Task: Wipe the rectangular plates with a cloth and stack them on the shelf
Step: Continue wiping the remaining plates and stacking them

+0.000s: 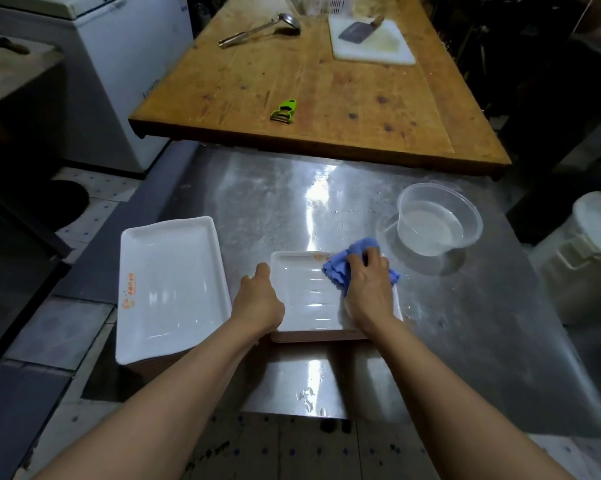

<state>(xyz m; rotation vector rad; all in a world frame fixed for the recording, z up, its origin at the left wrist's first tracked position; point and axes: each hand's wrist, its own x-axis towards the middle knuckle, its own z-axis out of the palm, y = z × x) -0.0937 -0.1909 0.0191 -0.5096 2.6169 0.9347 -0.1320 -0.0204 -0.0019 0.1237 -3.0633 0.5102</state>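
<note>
A white rectangular plate [306,292] tops a small stack on the steel table, right in front of me. My left hand [257,299] grips its left rim. My right hand [368,289] holds a crumpled blue cloth [340,268] and presses it onto the plate's far right part. A second stack of white rectangular plates [171,285] with an orange logo lies to the left, overhanging the table's left edge. The shelf is not in view.
A clear plastic bowl of water [437,220] stands at the right on the wet steel table [292,202]. Beyond it a wooden table [327,84] carries a green peeler [285,110], a ladle [257,29] and a cleaver on a white board [372,39]. A white freezer [119,64] stands at left.
</note>
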